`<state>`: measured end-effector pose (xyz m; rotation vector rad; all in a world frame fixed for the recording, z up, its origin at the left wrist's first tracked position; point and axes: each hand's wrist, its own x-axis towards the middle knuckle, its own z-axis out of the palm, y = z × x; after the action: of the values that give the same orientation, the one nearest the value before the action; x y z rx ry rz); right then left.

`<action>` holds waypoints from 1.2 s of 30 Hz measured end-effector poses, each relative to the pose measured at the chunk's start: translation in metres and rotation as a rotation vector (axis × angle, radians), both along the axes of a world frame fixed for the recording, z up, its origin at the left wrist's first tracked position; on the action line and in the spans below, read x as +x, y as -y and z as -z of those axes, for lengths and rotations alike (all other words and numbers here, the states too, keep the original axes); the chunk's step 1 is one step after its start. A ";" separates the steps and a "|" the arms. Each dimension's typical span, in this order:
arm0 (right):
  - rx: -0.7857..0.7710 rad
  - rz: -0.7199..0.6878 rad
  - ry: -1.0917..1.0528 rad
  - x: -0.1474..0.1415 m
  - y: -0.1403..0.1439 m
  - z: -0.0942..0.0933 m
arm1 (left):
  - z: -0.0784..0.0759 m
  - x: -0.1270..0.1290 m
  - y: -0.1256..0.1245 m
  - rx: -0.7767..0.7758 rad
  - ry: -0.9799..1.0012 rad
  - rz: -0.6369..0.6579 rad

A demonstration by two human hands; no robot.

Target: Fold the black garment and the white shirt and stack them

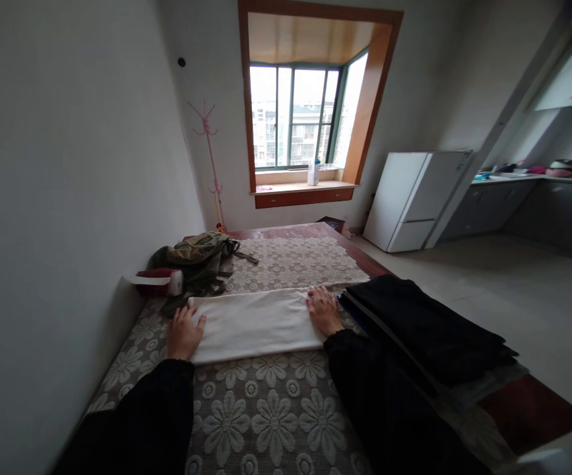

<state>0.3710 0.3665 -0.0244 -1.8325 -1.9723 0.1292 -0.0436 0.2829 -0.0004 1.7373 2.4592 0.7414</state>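
Both hands lay flat, fingers spread and gripping nothing: left hand [185, 332] and right hand [323, 310] pressed the ends of the folded white cloth [254, 324] mid-table [266, 402], apparently smoothing; another fold would require pinching an edge.

A plain white folded cloth [253, 323] is seen against a beige lace tablecloth [266, 409] patterned with big daisy-like flowers. At 3 o'clock of the cloth, a stack of black garments [429, 330] is found; at 10 o'clock, an olive-green backpack [199, 260] and a dark red pouch [157, 282]. Reddish-brown wood is shown at the table edge [533, 412]. Both sleeves are black.
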 end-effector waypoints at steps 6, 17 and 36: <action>-0.027 -0.004 0.016 -0.003 0.003 -0.003 | -0.004 0.003 0.004 0.075 0.031 0.011; -0.024 0.064 -0.034 0.001 0.003 -0.004 | -0.010 0.010 0.010 0.134 0.042 0.053; 0.153 -0.172 -0.148 -0.004 0.006 -0.012 | -0.009 0.028 0.012 0.061 -0.191 0.020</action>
<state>0.3671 0.3604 -0.0124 -1.5128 -1.9754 0.1573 -0.0161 0.2710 0.0088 1.9362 2.5600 0.6846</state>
